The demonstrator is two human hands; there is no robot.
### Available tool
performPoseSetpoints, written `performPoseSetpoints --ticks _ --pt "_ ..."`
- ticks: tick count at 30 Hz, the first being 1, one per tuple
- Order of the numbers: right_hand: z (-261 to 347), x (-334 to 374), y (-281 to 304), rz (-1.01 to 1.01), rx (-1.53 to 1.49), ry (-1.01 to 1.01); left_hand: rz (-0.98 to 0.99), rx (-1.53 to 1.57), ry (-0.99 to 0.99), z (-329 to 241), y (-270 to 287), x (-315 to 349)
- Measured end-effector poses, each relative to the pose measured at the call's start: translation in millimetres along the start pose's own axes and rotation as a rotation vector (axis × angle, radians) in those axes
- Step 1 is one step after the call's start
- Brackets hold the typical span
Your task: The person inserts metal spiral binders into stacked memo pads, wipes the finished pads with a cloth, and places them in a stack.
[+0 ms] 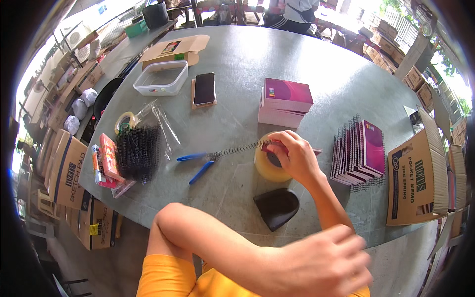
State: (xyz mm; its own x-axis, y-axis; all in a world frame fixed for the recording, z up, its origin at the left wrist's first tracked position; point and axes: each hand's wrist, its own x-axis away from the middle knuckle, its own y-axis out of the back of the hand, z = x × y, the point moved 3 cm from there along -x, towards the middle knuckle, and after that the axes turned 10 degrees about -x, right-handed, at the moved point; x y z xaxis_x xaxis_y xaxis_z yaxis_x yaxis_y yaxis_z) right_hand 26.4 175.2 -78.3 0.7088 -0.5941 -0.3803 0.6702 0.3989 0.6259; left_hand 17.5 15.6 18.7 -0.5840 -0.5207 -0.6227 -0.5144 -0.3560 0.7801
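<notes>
My right hand (pixel 296 154) pinches a small maroon memo pad (pixel 318 151), mostly hidden by the fingers. From the pad a black spiral coil (pixel 237 149) stretches left, its far end by blue-handled pliers (pixel 201 167) on the table. Below this hand lies a big roll of clear tape (pixel 267 171). My left forearm crosses low in front of me, and my left hand (pixel 321 265) is at the lower right, smeared by motion; what its fingers do is unclear. Close to it on the table sits a black curved object (pixel 276 208).
A stack of maroon pads (pixel 286 101) stands behind; spiral-bound memo pads (pixel 360 151) and a cardboard box (pixel 413 175) are at right. Left are a pile of black coils (pixel 138 153), red packets (pixel 110 157), a plastic tub (pixel 162 79) and a phone (pixel 204 89).
</notes>
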Motion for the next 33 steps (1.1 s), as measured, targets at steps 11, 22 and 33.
performPoseSetpoints --ticks 11,22,33 --pt "-82 41 21 -0.138 -0.971 -0.343 0.517 0.093 0.794 82 -90 99" --pt "-76 45 18 -0.087 -0.955 -0.300 -0.140 -0.363 0.621 141 -16 88" --pt "-71 40 15 -0.106 -1.147 -0.311 0.027 -0.343 0.479 139 -44 79"
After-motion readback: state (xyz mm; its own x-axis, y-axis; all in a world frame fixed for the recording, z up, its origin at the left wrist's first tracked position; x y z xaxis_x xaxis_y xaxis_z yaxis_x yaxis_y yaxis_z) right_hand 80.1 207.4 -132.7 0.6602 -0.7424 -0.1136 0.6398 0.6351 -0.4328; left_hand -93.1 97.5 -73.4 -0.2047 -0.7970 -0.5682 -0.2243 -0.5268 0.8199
